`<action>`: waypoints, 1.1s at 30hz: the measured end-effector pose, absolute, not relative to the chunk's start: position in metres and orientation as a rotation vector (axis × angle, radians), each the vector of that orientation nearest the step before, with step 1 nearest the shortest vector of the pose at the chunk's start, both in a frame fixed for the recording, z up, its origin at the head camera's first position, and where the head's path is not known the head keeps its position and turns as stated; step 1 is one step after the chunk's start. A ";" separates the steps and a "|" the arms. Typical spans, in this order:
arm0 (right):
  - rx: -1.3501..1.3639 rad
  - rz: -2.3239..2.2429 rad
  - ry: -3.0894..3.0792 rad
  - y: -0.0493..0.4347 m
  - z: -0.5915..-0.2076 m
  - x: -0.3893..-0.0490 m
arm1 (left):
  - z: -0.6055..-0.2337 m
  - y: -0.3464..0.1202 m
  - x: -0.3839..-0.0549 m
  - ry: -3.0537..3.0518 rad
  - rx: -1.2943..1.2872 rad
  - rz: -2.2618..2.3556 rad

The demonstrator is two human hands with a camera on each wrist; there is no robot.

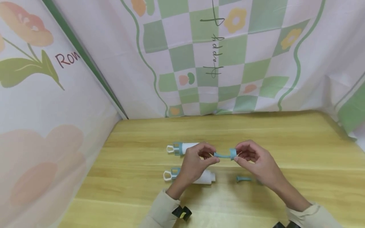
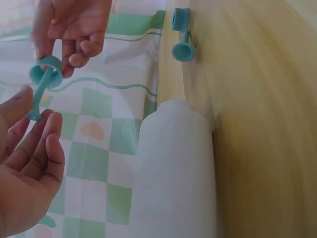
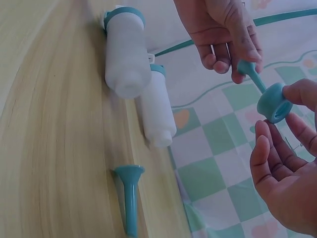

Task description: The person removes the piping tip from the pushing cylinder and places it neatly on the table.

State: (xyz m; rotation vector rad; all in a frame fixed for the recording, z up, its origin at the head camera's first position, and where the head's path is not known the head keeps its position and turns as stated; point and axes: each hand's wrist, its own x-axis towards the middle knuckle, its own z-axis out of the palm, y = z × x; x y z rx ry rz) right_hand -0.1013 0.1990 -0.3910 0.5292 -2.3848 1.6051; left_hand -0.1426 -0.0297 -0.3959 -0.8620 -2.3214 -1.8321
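Between both hands, above the table, is a teal nozzle cap with a wide ring-like cap and a thin stem that flares at its tip. My left hand pinches the flared end of the stem. On the other side, my right hand holds the wide cap between thumb and fingers. The left wrist view shows the cap's hollow underside with the stem running toward the left fingers. A second teal nozzle piece lies on the table below the right hand.
Two white bottles lie on their sides behind the left hand, a farther one and a nearer one, each with a teal collar and white pull handle. The wooden table meets patterned cloth at the back.
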 end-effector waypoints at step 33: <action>0.447 1.330 -2.553 0.261 -0.380 -0.117 | -0.369 -0.007 -0.175 -2.548 -0.912 -1.398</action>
